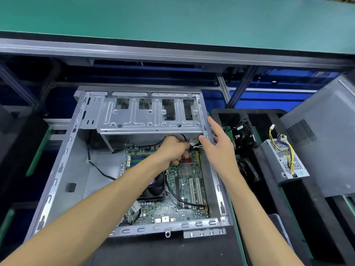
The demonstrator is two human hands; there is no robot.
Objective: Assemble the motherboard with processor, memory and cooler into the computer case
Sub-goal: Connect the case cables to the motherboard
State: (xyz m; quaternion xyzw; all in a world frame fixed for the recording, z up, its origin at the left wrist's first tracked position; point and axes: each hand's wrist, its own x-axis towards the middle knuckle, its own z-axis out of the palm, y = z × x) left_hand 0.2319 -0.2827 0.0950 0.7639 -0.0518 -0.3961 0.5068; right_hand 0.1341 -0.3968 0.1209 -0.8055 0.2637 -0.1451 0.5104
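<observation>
A metal power supply box (284, 160) with yellow wires (288, 150) is seen at three o'clock. A black fan unit (243, 134) is set just beside it, and a green bench surface (172, 20) is spread at twelve o'clock.

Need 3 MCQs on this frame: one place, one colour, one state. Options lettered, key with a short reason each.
1. Where is the power supply?
A. mounted in the case
B. right of the case, outside it
C. on the green shelf

2. What colour are the memory slots?
A. red
B. white
C. blue and green

3. What is the left hand doing?
A. gripping cables over the motherboard
B. lying flat on the fan
C. hanging idle outside the case

Key: B, it lies on the black tray beside the case; C, blue and green strips show; A, fingers curl around the cable bundle.
</observation>
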